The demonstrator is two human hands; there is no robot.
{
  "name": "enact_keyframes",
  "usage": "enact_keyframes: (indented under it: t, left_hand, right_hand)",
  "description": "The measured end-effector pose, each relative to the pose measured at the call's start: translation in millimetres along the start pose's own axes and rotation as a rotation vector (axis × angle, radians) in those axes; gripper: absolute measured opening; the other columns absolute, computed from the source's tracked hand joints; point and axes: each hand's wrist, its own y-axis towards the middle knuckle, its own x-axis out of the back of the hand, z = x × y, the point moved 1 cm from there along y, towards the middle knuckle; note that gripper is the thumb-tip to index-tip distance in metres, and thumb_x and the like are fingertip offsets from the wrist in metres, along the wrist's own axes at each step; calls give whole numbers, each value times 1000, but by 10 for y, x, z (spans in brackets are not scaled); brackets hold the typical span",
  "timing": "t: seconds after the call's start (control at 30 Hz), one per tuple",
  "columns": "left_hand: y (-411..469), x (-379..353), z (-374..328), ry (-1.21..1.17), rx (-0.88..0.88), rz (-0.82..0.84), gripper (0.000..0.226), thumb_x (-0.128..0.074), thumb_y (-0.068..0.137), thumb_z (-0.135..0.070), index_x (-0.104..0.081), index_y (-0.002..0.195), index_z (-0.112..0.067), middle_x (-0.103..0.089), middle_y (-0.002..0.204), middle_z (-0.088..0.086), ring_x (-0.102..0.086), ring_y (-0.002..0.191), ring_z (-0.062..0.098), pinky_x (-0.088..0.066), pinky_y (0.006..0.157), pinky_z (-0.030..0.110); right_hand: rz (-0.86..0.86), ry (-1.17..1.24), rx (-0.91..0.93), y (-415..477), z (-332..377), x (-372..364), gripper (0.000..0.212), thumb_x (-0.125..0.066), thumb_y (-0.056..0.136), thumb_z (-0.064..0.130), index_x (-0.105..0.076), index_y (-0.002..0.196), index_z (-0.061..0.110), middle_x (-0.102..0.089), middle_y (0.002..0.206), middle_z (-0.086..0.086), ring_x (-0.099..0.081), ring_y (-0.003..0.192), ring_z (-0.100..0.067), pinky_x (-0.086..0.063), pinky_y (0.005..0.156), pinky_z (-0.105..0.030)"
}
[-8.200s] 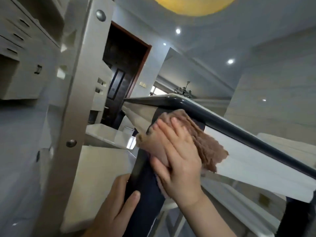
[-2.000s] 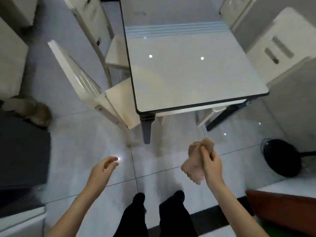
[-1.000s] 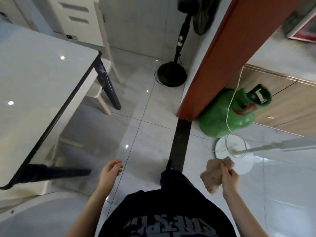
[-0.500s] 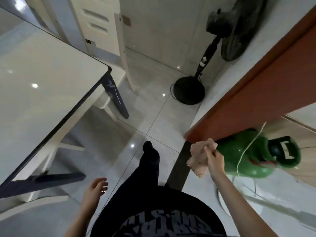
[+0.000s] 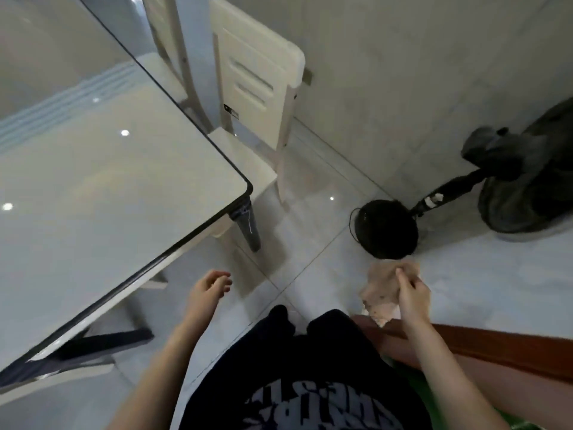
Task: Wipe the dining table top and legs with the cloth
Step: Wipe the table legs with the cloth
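The dining table (image 5: 102, 193) has a glossy pale top with a dark rim and fills the left of the view. A dark leg (image 5: 248, 226) stands under its near right corner, and another dark leg (image 5: 102, 341) shows lower left. My right hand (image 5: 412, 294) pinches a crumpled brown cloth (image 5: 384, 288) in the air over the floor, well right of the table. Closer to the table edge, my left hand (image 5: 210, 290) hangs with nothing in it, fingers loosely curled and apart.
A cream chair (image 5: 257, 88) is pushed in at the table's right side. A black standing fan leans against the wall, its round base (image 5: 384, 228) on the floor just beyond the cloth. A reddish-brown door frame (image 5: 511, 352) runs along the lower right.
I stood up from the table leg and walked around the table's end. In the last half second the view turned left, bringing the right corner leg and chair ahead; the cloth stays in my right hand.
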Motion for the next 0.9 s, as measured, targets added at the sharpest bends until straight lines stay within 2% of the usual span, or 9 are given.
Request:
enact_keyframes:
  t: [0.13,0.23,0.37,0.43,0.6,0.7,0.77,0.83,0.9]
  left_hand:
    - [94,-153,-110,-80,12,-78,19,-47,97,-12,-65,104,-9,-68,93,10,-64,87,23,-49,77,29]
    - [95,-295,-19,-118,89,-177,18,-48,96,-10,-65,95,-17,-68,90,8,-64,85,23,-50,80,33]
    - [58,-573,244,-118,195,-251,10,-57,90,-17,-65,90,-24,-71,86,3,-67,84,19,-51,81,35]
    - [135,-714,367,-153,236,-266,10,-58,89,-19,-66,91,-24,-71,85,3,-67,85,19,-51,81,34]
    - [890,-883,656,-199,221,-262,19,-52,94,-7,-66,94,-19,-71,88,3,-67,85,19,-52,81,30]
    - [1624,-852,816,-216,101,-294,18,-51,95,-10,-65,98,-20,-71,92,3,-67,87,15,-50,79,21]
    - [2172,-808,932,-244,-9,-343,15,-51,95,-26,-63,104,-26,-70,100,-1,-66,91,12,-50,84,24]
    - [2664,-793,1071,-193,-118,-399,25,-45,92,-50,-58,110,-39,-65,110,-13,-62,99,6,-45,90,27]
    - [3041,-824,1180,-130,-204,-416,18,-37,92,-59,-47,106,-55,-54,110,-34,-51,102,-10,-35,92,22]
  right_hand:
    - [158,-65,110,394,583,-439,40,-52,99,27,-56,130,2,-59,115,-9,-54,108,-23,-40,88,-31]
    - [349,-177,209,662,881,-852,37,-51,100,26,-57,129,5,-63,117,-10,-57,110,-23,-41,90,-30]
    - [616,-276,280,948,1134,-1489,30,-48,101,27,-58,124,10,-65,104,-2,-62,94,-13,-45,78,-24]
    - [736,-281,307,1080,1143,-1827,26,-44,102,26,-56,122,14,-65,100,3,-62,85,0,-48,67,-13]
    - [900,-209,383,1361,909,-2706,29,-37,103,19,-49,129,15,-57,116,4,-55,103,-1,-41,80,-1]
    - [931,-94,455,1523,663,-3244,45,-45,95,42,-52,129,14,-56,129,-3,-57,107,11,-42,87,-3]
    - [977,-25,478,1633,458,-3584,50,-48,86,58,-56,121,22,-56,133,-3,-55,120,-1,-44,97,-11]
    - [999,71,490,1735,250,-3898,66,-58,71,76,-57,116,28,-64,124,7,-58,117,-2,-48,94,-13]
    - [1016,172,531,1860,32,-4177,83,-63,55,86,-59,116,28,-71,111,12,-63,109,-1,-52,88,-15]
